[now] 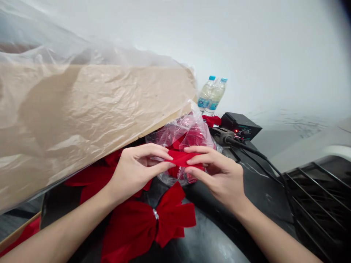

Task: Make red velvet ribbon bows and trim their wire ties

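Observation:
Between both hands a piece of red ribbon [179, 157] is held up, folded flat and pinched at each end. My left hand [139, 162] grips its left end between thumb and fingers. At the right end, my right hand [216, 170] pinches it the same way. Just behind, a clear plastic bag [200, 124] with red pieces inside sits on the black surface. Below the hands lies a red velvet bow [175, 215] with a silvery tie round its middle. More red fabric [93, 179] lies to the left, partly hidden by my left arm.
A large cardboard box [95, 106] under clear plastic film fills the left. Two water bottles [210, 96] stand at the back by the wall. A black control box [241, 126] with a red light and cables is on the right, near a black wire rack [318, 197].

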The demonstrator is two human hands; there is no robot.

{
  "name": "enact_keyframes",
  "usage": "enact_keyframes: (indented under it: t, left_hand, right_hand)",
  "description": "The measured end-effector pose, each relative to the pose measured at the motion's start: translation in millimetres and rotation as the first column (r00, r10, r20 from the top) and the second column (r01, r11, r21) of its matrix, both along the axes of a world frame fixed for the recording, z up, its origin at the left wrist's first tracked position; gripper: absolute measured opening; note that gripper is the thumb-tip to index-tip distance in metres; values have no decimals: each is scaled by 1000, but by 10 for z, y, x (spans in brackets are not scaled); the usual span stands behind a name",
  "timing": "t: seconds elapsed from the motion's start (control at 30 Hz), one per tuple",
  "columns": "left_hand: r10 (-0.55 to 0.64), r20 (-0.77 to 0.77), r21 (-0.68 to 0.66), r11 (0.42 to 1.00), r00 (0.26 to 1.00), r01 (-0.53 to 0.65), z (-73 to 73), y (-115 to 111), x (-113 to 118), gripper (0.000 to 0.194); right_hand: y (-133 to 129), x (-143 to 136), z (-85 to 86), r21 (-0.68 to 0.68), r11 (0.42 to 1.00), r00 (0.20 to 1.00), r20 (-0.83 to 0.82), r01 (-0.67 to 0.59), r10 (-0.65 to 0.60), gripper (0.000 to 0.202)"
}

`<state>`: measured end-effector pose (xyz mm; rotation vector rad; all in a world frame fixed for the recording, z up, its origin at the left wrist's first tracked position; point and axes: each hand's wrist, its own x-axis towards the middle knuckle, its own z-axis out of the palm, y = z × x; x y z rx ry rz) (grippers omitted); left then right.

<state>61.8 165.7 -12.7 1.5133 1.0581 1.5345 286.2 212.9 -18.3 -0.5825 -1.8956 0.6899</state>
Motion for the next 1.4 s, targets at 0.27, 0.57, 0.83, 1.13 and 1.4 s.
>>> enact_keyframes:
  t: [0.27, 0.57, 0.83, 1.13, 1.4]
  left_hand:
    - [-119, 41, -109, 986, 992, 123, -1, 8, 40, 30]
    - [-59, -19, -67, 996, 998, 57, 11, -20, 25, 11]
    - [4, 2, -176, 984, 1000, -4, -12, 7, 21, 32]
    - [-50, -22, -312, 949, 999, 41, 93, -37, 19, 25]
    - [-40, -19, -369, 929, 999, 31, 114, -45, 23, 24]
  right_hand:
    - [-6, 20, -1, 72, 997, 1000, 11, 28, -29, 9]
    - [-12, 19, -1, 21, 999, 997, 66, 50, -51, 1]
    - [-45, -17, -29, -253, 967, 999, 52, -4, 17, 21]
    - [-31, -22, 22, -308, 951, 976, 206, 5, 62, 15]
    - [-34, -34, 46, -430, 902, 978, 177, -26, 113, 18]
